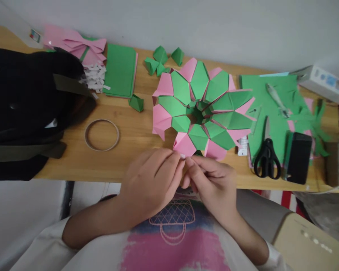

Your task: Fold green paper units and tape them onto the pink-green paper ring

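Note:
At the front edge of a pink and green folded-paper ring [199, 137], my two hands come together. A small white strip [182, 156] shows between their fingertips. My left hand [154, 180] is closed, its fingers bent down over the strip's left end. My right hand [213, 184] pinches thumb and forefinger together at the right end; its other fingers are curled. The ring is made of green petal-like units with pink points around the outside and a hollow centre. One pink unit nearly touches my left fingertips. The undersides of the fingers are hidden.
Black scissors [267, 158], a black box-like object [298, 158] and green sheets [260, 86] lie right. A tape roll [86, 135], green paper stack [120, 71], white scraps [94, 77] and black bag [25, 113] are left. Small green folded pieces [160, 55] sit behind.

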A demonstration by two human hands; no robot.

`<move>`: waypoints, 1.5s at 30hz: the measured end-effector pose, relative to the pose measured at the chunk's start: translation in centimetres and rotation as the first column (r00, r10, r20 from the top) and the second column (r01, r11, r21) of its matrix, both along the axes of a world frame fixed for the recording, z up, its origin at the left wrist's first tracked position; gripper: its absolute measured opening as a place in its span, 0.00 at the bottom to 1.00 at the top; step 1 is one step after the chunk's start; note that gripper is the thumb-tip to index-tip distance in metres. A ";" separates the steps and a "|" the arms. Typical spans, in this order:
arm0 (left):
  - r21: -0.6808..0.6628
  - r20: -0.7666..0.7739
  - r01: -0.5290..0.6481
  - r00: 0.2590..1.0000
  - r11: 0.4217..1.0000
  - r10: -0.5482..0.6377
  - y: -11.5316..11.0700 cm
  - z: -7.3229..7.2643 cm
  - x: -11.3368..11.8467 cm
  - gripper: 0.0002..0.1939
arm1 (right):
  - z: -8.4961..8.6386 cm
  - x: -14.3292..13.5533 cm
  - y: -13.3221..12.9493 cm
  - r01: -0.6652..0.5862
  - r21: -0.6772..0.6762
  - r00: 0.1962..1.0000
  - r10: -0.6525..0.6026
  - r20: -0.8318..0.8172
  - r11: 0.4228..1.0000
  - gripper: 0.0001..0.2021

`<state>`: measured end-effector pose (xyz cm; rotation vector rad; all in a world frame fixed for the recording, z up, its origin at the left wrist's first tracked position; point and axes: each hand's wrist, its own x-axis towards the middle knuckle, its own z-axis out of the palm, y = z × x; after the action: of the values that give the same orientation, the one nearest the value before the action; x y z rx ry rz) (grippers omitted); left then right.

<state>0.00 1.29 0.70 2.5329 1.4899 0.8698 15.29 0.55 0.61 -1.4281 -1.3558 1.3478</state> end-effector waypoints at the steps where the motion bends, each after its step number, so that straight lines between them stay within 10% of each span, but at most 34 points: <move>1: 0.012 -0.017 0.012 1.000 1.000 -0.012 0.0 0.1 -0.1 0.04 | 0.0 -0.1 0.0 0.003 -0.005 1.000 -0.003 -0.014 1.000 0.18; 45: 0.047 -0.078 0.069 0.995 0.997 -0.065 0.4 -0.2 -0.6 0.02 | 0.1 -0.5 0.5 -0.023 0.109 0.998 0.016 0.060 0.994 0.19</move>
<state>-0.58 1.70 0.51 2.6639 1.4112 0.8194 14.75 1.08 0.67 -1.3940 -1.4626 1.2325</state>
